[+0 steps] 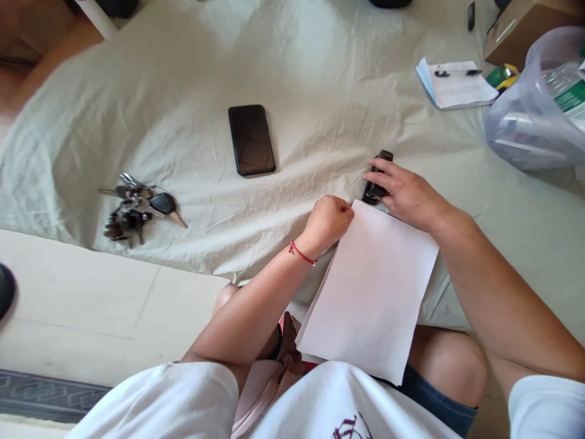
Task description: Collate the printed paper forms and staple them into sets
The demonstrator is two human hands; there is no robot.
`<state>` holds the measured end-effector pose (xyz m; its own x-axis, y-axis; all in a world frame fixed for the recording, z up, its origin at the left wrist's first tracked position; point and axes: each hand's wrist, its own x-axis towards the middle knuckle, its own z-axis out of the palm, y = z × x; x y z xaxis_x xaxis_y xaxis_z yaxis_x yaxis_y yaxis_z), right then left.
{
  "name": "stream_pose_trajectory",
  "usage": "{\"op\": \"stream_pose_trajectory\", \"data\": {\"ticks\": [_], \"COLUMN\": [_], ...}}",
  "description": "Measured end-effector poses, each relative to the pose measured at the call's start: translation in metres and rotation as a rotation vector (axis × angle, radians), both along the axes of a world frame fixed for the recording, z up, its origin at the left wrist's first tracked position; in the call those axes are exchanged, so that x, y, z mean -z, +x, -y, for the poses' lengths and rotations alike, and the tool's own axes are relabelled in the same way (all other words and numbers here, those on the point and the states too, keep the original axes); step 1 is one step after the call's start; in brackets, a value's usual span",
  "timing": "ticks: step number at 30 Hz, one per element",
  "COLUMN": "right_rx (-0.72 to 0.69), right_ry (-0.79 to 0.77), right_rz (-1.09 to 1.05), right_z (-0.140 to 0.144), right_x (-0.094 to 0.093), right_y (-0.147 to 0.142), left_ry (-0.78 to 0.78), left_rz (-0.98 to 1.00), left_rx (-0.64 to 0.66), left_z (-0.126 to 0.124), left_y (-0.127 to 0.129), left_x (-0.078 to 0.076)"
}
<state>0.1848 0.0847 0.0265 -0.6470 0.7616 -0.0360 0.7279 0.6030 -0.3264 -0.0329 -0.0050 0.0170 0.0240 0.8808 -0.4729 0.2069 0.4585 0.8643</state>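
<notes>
Stapler [376,178] under right hand [404,194] bites paper's [372,292] top corner.

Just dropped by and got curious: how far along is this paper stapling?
Done: the white sheets look gathered into one stack on the lap and cloth. In hand: the right hand presses the black stapler at the stack's top corner while the left hand, closed, rests by that edge. Left: whether a staple is in cannot be seen.
</notes>
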Motion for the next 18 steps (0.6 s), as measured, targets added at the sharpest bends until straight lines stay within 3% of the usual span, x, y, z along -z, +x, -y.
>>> {"op": "stream_pose_trajectory", "data": {"ticks": [7,18], "right_rx": [0.004,0.006], "right_ry": [-0.019,-0.008], "right_rz": [0.006,0.024], "right_z": [0.015,0.025], "right_x": [0.000,-0.002], "right_y": [0.000,-0.007], "left_ry": [0.046,0.044], "left_rz": [-0.102,-0.152], "left_rx": [0.066,0.069], "left_z": [0.000,0.000], "left_y": [0.000,0.003], "left_x": [0.000,-0.012]}}
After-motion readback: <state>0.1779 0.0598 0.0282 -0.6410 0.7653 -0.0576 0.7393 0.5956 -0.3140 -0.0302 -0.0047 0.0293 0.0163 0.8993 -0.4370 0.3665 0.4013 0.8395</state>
